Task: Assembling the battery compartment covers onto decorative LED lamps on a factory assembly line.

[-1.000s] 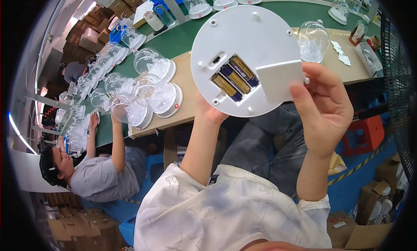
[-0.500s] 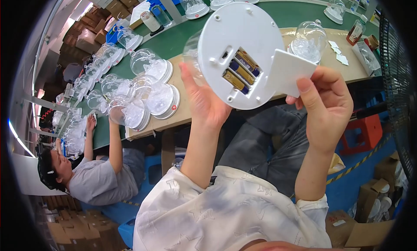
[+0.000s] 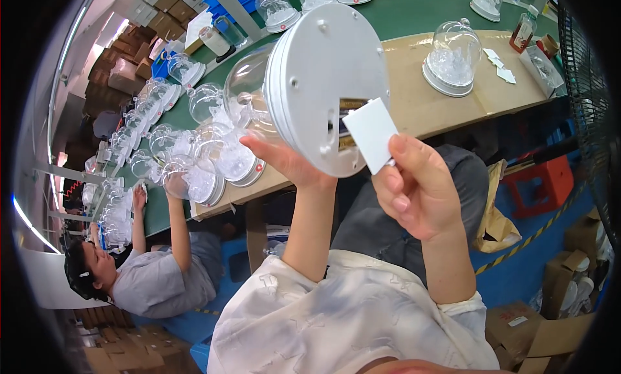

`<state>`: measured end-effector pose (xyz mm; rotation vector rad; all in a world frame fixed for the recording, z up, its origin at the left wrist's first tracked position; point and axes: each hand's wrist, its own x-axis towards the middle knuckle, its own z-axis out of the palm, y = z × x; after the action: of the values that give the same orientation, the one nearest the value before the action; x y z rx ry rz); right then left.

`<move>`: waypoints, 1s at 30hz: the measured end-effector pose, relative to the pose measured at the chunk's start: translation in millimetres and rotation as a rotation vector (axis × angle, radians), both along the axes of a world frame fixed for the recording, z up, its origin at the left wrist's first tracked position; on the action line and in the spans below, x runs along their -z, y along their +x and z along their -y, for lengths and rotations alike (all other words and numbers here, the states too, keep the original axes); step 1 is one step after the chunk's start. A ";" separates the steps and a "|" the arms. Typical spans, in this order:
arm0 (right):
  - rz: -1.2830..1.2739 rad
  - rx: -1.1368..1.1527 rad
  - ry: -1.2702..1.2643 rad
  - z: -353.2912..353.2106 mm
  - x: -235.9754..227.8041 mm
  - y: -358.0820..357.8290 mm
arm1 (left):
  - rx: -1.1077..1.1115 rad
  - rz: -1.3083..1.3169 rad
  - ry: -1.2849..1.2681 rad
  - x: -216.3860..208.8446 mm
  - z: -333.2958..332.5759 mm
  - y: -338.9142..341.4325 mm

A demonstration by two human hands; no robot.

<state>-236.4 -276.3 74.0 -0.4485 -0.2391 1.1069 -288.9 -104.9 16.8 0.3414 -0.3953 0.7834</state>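
My left hand (image 3: 294, 162) holds up a clear-domed display lamp from below, tipped so its round white base (image 3: 330, 57) turns toward me. Its glass-like dome (image 3: 246, 80) points away to the left. An open battery compartment in the base shows parts of batteries (image 3: 352, 104). Between thumb and fingers, my right hand (image 3: 422, 192) pinches a square white battery cover (image 3: 371, 132), which overlaps the compartment and hides much of it. Whether the cover touches the base I cannot tell.
Several similar domed lamps stand left on the green bench (image 3: 407, 17); another domed lamp (image 3: 451, 67) is on the cardboard sheet (image 3: 414, 109) at right. White pieces (image 3: 498, 62), a bottle (image 3: 524, 30) and a fan (image 3: 585, 115) are beyond. A co-worker (image 3: 152, 277) sits left.
The lamp has turned, showing its base more edge-on and more of its dome. My right hand has brought the cover leftward and down, over the compartment.
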 end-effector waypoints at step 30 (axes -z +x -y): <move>-0.065 0.062 -0.193 -9.7 1.4 -12.1 | -0.428 -0.414 0.129 -7.7 6.4 2.1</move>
<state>-248.5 -266.6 72.6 -0.5870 -0.0611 1.0865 -286.8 -111.3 24.5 0.7095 0.0226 1.0778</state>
